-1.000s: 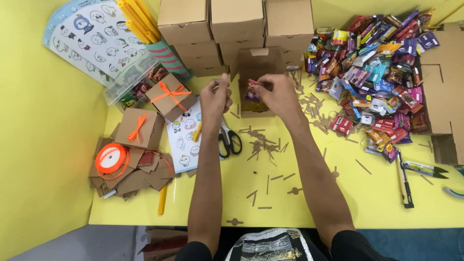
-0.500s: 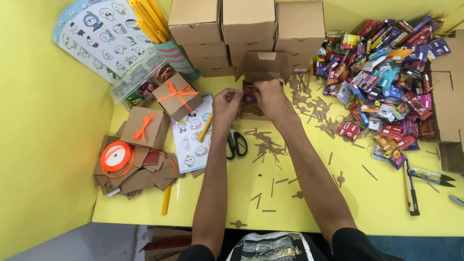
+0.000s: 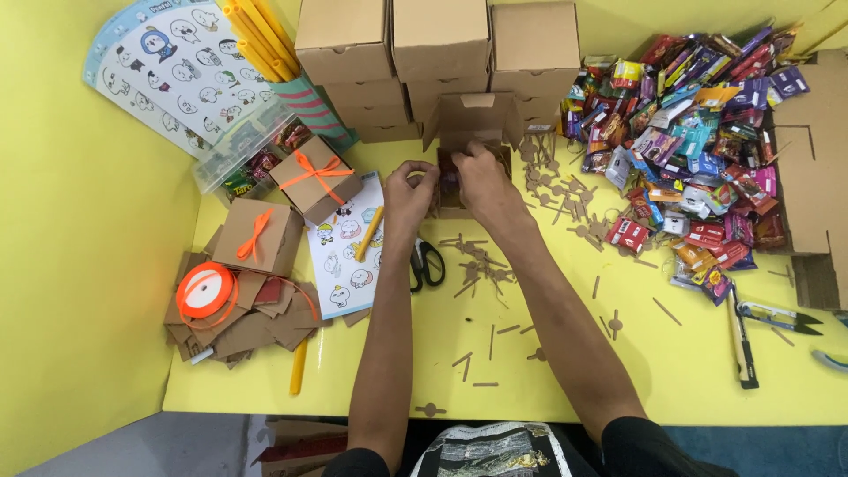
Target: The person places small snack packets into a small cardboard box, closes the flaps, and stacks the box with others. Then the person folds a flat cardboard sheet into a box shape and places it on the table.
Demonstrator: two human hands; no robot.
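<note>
My left hand (image 3: 408, 187) curls against the left wall of a small open cardboard box (image 3: 466, 132), and my right hand (image 3: 477, 177) reaches into it, fingers pinched on something dark I cannot make out; the knuckles hide the box's contents. The box sits on the yellow table (image 3: 530, 389), directly under both hands, its lid flap tilted up. Black-handled scissors (image 3: 428, 263) lie just beside my left wrist, near a sheet of cartoon stickers (image 3: 349, 256). Behind the box stand stacked closed brown boxes (image 3: 439, 40). To the right spreads a heap of bright candy packets (image 3: 698, 150), partly cut off. Left, two boxes tied with orange ribbon (image 3: 309, 172).
</note>
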